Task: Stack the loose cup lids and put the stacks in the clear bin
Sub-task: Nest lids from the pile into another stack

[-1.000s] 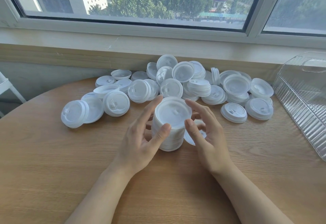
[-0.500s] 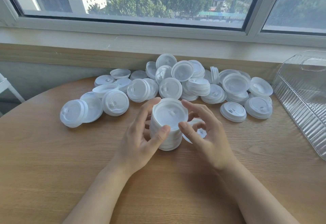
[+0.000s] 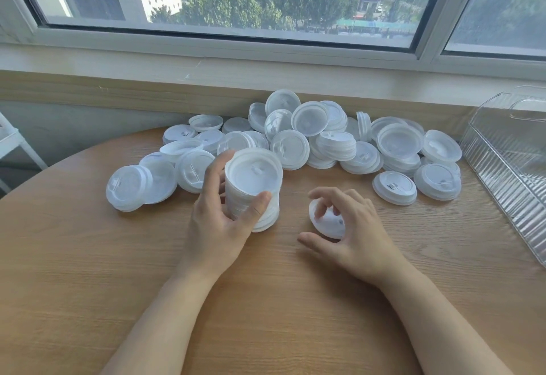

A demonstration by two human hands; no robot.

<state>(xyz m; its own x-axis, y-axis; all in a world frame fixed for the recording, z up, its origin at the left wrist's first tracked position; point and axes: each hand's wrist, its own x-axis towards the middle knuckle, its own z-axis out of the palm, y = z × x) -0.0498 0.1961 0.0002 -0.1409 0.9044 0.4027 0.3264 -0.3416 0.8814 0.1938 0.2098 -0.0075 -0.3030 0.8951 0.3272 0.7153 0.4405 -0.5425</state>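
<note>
Left hand grips the stack; right hand pinches one lid (half hidden).

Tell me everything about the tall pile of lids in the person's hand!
The stack of lids is a short tower of white, slightly see-through plastic cup lids nested together. It stands upright on the wooden table, leaning a little, in front of the loose lids. The top lid shows a raised rim and a small sip tab. The left hand grips its side, thumb in front.
</note>
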